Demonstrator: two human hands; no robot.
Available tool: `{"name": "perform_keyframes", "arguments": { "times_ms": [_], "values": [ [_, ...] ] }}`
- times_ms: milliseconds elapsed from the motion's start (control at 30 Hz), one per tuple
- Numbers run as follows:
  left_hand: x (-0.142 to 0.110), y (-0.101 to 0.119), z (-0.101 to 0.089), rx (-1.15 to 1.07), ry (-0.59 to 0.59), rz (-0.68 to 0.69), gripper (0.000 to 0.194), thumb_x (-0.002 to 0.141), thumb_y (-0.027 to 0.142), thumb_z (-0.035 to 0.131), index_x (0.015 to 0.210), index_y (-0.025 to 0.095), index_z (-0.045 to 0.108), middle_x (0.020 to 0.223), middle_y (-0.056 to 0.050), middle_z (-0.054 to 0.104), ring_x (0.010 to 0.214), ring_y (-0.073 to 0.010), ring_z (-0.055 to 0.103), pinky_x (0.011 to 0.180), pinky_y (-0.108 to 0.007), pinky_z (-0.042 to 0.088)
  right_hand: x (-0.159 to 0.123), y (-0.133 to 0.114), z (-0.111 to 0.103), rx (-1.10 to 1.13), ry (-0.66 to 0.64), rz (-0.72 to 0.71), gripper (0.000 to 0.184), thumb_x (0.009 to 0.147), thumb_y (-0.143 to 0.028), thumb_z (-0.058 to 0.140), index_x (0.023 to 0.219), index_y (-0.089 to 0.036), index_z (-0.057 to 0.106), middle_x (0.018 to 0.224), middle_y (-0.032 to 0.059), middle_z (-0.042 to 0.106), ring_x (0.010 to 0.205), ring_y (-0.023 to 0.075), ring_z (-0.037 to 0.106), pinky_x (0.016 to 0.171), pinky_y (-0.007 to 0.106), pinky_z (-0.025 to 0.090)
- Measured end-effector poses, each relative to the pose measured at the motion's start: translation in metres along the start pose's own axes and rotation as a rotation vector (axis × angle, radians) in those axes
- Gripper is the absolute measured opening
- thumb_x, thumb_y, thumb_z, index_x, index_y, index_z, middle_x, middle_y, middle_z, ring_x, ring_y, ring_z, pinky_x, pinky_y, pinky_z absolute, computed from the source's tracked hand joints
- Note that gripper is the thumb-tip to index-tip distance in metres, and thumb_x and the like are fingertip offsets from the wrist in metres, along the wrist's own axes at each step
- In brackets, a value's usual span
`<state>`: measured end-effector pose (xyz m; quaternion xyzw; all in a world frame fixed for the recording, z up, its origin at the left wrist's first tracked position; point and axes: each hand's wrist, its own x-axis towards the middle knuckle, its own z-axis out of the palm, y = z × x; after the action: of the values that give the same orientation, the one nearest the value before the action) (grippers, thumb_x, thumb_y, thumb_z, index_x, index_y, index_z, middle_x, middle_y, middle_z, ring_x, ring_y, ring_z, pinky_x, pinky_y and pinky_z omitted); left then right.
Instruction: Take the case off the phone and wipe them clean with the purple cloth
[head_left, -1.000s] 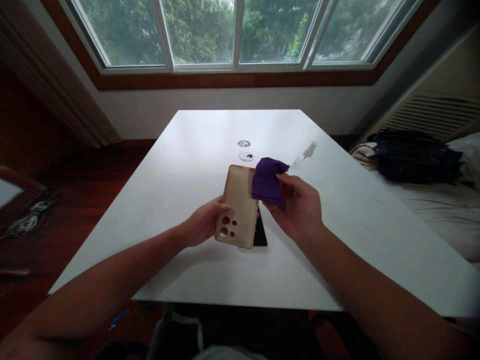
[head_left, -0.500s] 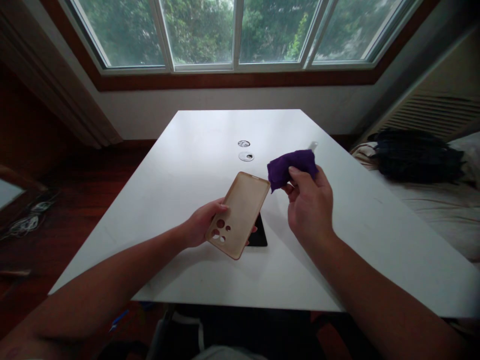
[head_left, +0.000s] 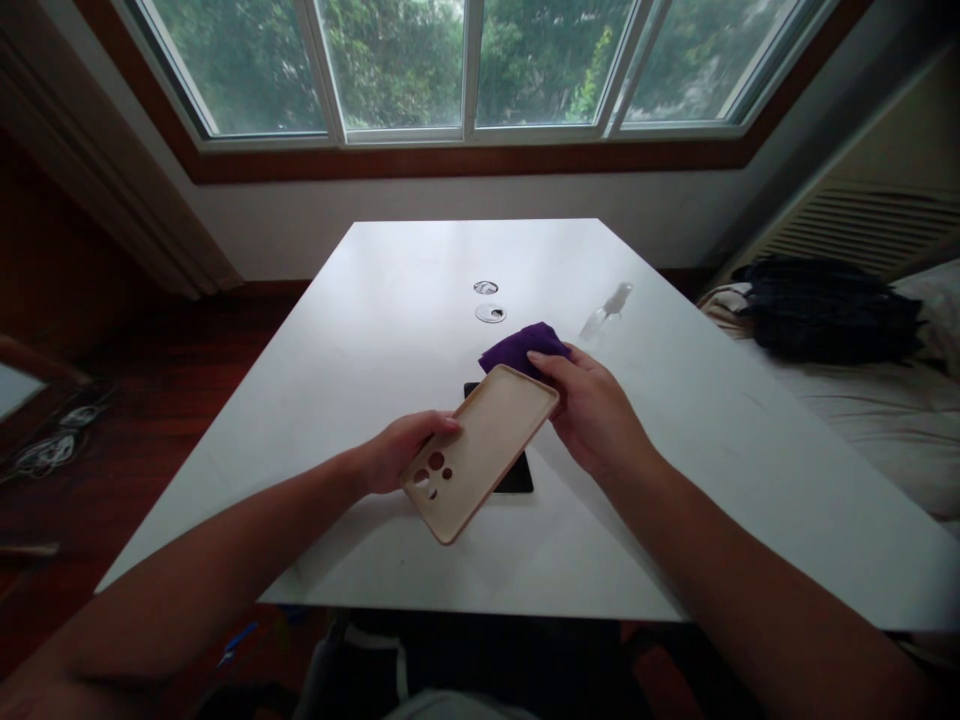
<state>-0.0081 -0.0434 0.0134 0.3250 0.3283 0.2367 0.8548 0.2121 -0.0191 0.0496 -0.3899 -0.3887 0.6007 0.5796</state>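
Beyond the left hand (head_left: 405, 450) and the right hand (head_left: 592, 405), a wide four-pane window (head_left: 470, 80) in a brown frame (head_left: 480, 160), with green trees (head_left: 555, 60) outside and a pale wall (head_left: 465, 205) beneath. Ahead of both hands, two round fittings (head_left: 484, 313) set one behind the other in the white table (head_left: 390, 340). Well left of the left hand, a beige curtain (head_left: 120, 160) and, lower, tangled cables (head_left: 52, 450) on a reddish floor (head_left: 150, 400). Nearer than the left hand, below table level, a small blue object (head_left: 238, 642), too blurred to identify. Well right of the right hand, a dark bundle (head_left: 829, 310) on pale bedding (head_left: 825, 400).
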Motion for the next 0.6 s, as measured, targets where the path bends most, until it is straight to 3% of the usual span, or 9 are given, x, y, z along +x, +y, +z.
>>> {"name": "perform_keyframes", "arguments": {
  "times_ms": [233, 600],
  "values": [
    [-0.0011, -0.0007, -0.0057, -0.023, -0.037, -0.097, 0.033, 0.083, 0.035, 0.058, 0.098, 0.007, 0.069, 0.079, -0.013, 0.076, 0.066, -0.0222, 0.071, 0.056, -0.026, 0.052, -0.0066, -0.0095, 0.0044, -0.030, -0.121, 0.180, 0.018, 0.079, -0.030, 0.076, 0.091, -0.017, 0.071, 0.082, 0.0044, 0.076, 0.071, 0.0189, 0.070, 0.068, 0.029, 0.055],
    [-0.0017, -0.0005, -0.0101, -0.065, -0.065, -0.126, 0.039, 0.085, 0.036, 0.055, 0.106, 0.006, 0.068, 0.084, -0.014, 0.077, 0.070, -0.0236, 0.073, 0.062, -0.029, 0.054, -0.0072, -0.0082, 0.0020, -0.062, -0.198, 0.189, 0.020, 0.080, -0.031, 0.077, 0.092, -0.016, 0.072, 0.081, 0.0051, 0.076, 0.068, 0.0170, 0.068, 0.063, 0.027, 0.052]
  ]
}}
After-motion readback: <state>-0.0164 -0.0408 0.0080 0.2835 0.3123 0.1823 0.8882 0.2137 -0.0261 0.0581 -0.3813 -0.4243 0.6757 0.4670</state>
